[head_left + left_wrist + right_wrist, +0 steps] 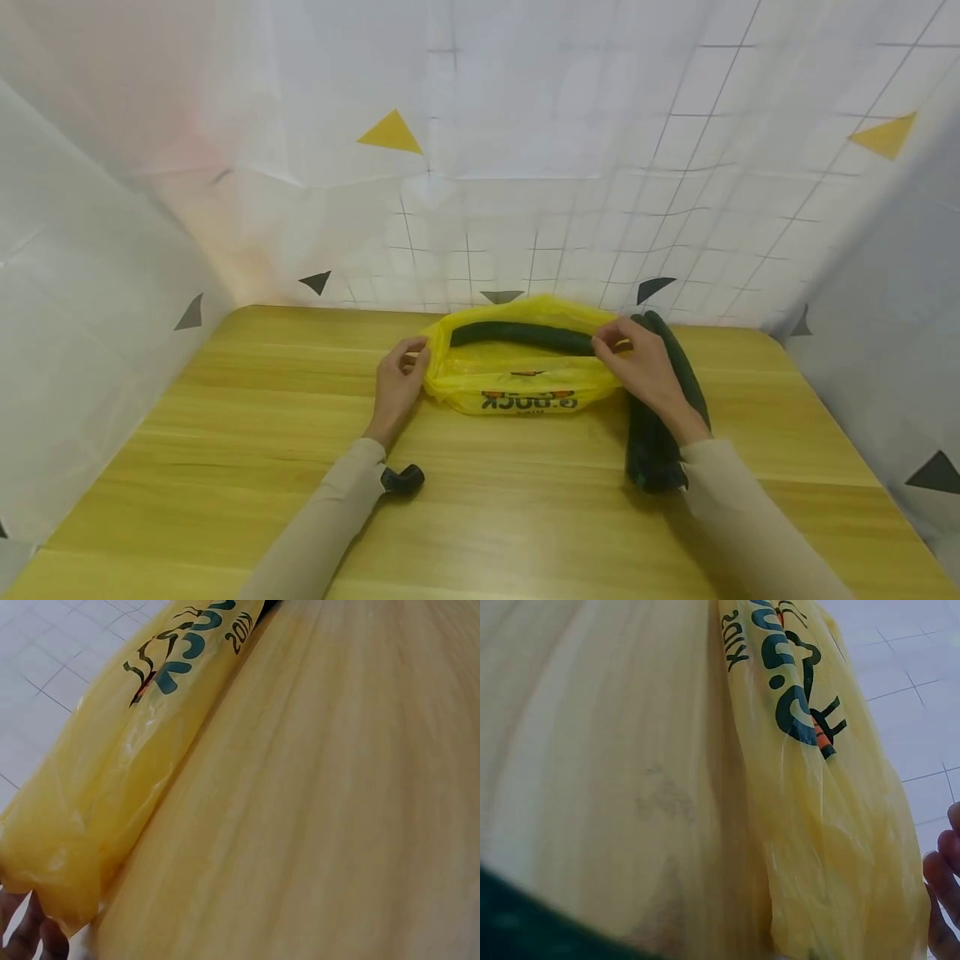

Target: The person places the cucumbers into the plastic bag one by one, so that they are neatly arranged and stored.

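A yellow plastic bag [465,390] with dark printed lettering lies on the table, its mouth spread wide. Inside it a long dark green cucumber [525,333] shows through the opening, its right end hidden by my right hand. My left hand [399,383] pinches the bag's left rim between thumb and fingers. At the opposite end my right hand [641,362] pinches the right rim, fingertips beside the cucumber. The left wrist view catches the left fingers [34,930] at the bag's lower corner; the right wrist view has the right fingers [943,874] along its edge.
More dark green cucumbers [648,450] lie side by side on the right, partly under my right hand and forearm. The wooden table [480,517] ends at a white sheet wall [525,208] with grid lines, close behind the bag. Black wrist camera [403,480] juts from the left sleeve.
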The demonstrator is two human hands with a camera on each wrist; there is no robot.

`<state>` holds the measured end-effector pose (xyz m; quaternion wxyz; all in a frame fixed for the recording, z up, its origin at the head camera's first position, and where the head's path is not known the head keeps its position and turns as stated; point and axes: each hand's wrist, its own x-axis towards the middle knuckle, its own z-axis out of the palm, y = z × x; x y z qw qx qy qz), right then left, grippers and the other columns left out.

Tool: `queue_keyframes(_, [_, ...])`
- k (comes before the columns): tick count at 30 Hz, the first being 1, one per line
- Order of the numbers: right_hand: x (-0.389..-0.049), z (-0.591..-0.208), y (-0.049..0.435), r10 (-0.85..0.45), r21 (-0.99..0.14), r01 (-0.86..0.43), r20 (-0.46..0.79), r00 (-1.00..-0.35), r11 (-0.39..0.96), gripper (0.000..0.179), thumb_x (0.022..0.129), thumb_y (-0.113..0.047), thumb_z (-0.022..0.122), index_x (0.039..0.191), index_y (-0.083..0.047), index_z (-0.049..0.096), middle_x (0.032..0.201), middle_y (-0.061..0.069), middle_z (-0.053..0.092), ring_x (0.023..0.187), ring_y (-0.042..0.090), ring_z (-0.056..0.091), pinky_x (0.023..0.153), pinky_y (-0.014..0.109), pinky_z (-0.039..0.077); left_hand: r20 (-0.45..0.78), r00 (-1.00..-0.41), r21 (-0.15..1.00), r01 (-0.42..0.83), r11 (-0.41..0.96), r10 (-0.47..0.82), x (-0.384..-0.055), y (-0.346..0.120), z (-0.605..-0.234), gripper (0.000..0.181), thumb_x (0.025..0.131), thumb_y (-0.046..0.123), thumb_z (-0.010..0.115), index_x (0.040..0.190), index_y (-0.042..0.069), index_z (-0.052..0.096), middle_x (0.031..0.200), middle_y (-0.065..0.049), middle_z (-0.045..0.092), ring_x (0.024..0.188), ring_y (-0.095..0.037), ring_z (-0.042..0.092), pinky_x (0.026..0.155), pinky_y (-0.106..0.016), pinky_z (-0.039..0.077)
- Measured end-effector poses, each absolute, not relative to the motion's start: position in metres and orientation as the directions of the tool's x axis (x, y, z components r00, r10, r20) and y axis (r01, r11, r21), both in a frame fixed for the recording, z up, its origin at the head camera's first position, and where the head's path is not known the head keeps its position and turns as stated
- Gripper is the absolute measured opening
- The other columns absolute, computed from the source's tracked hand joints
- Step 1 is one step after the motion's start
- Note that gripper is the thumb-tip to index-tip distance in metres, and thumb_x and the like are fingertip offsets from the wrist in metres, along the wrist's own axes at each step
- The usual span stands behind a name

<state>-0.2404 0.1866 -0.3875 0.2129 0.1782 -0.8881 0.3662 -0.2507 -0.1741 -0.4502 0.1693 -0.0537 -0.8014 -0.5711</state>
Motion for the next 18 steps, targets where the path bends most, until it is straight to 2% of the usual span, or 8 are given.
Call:
queue_keyframes(4, [-0.236, -0.392, 0.190, -0.144, -0.577, -0.465, 0.514, -0.846, 0.672, 0.009, 0.089, -0.017, 0.066, 0.097, -0.013, 0.065, 0.088, 0.000, 0.065, 0.079, 0.005, 0.057, 0.074, 0.024, 0.052, 0.330, -0.938, 0.896, 0.275, 0.348, -0.110, -0.250, -0.174, -0.450, 0.026, 0.095, 0.031, 0.056, 0.117, 0.019, 0.064, 0.111, -0.003, 0.065, 0.087, -0.018, 0.062, 0.073, -0.026, 0.052])
queue_keyframes(11, [-0.230, -0.400, 0.197, -0.102, -0.594, -0.432, 0.506, -0.856, 0.679, 0.010, 0.088, -0.018, 0.066, 0.096, -0.012, 0.064, 0.087, 0.001, 0.065, 0.077, 0.003, 0.055, 0.070, 0.027, 0.052, 0.326, -0.940, 0.897, 0.274, 0.346, -0.101, -0.253, -0.176, -0.453, 0.026, 0.095, 0.032, 0.056, 0.116, 0.021, 0.064, 0.110, -0.001, 0.064, 0.086, -0.017, 0.062, 0.075, -0.030, 0.052])
queue_keyframes(18, [-0.221, -0.404, 0.203, -0.038, -0.638, -0.394, 0.497, -0.867, 0.661, 0.010, 0.088, -0.016, 0.067, 0.096, -0.012, 0.063, 0.086, -0.001, 0.063, 0.076, 0.002, 0.053, 0.068, 0.014, 0.047, 0.325, -0.939, 0.899, 0.272, 0.343, -0.109, -0.253, -0.175, -0.453, 0.023, 0.095, 0.028, 0.057, 0.116, 0.021, 0.064, 0.110, -0.001, 0.064, 0.086, -0.018, 0.061, 0.073, -0.029, 0.052])
